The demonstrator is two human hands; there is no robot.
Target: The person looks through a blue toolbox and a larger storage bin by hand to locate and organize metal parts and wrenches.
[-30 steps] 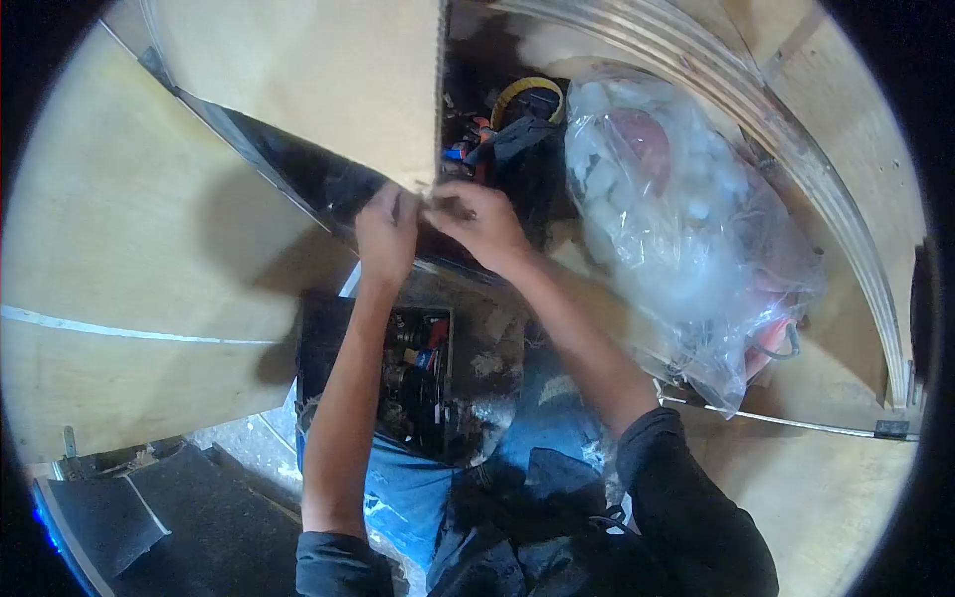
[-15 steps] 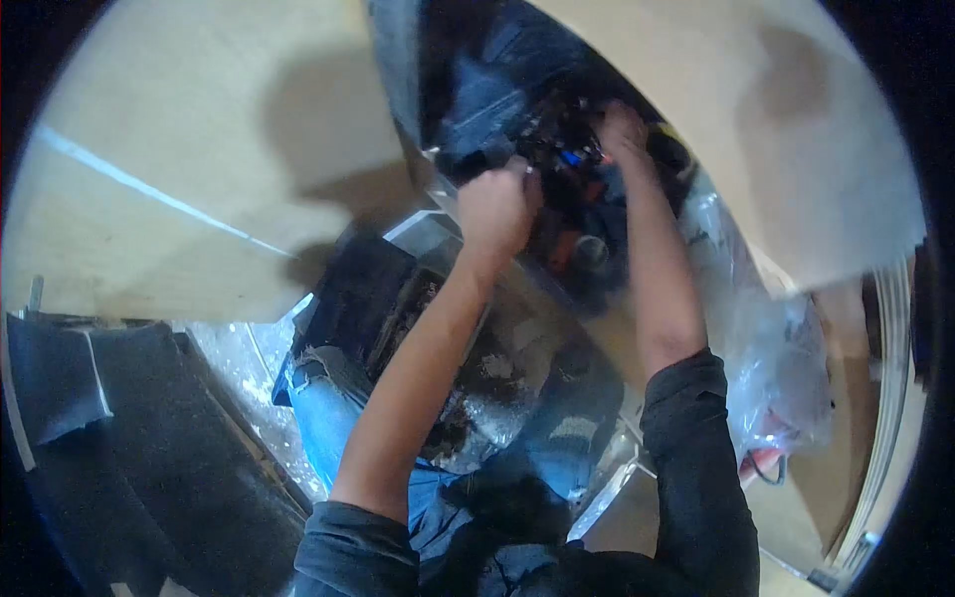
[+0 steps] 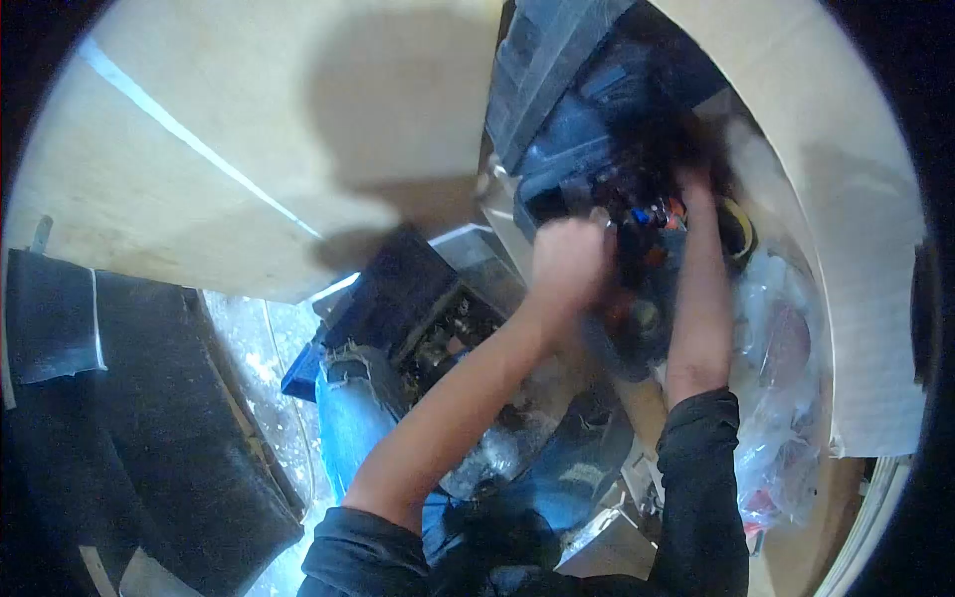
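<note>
A dark toolbox (image 3: 567, 149) full of small mixed items stands in front of me at the upper right. My left hand (image 3: 575, 261) is closed at the near left side of it, fingers curled; what it holds, if anything, is hidden. My right hand (image 3: 694, 179) reaches into the dark contents, blurred and in shadow, so its fingers cannot be made out. Between the hands lie small blue and orange items (image 3: 642, 215). A yellow-rimmed roll (image 3: 738, 229) is just right of my right wrist.
Pale boards (image 3: 249, 119) rise at the left, and a pale panel (image 3: 875, 259) curves along the right. Clear plastic bags (image 3: 781, 388) lie right of my right forearm. A dark case (image 3: 388, 289) with small parts sits near my knees. Dark sheets (image 3: 149, 428) are at lower left.
The view has shifted, so the toolbox and both hands appear farther right and lower. My right hand is deeper in shadow among the contents; my left hand stays closed at the box's side.
</note>
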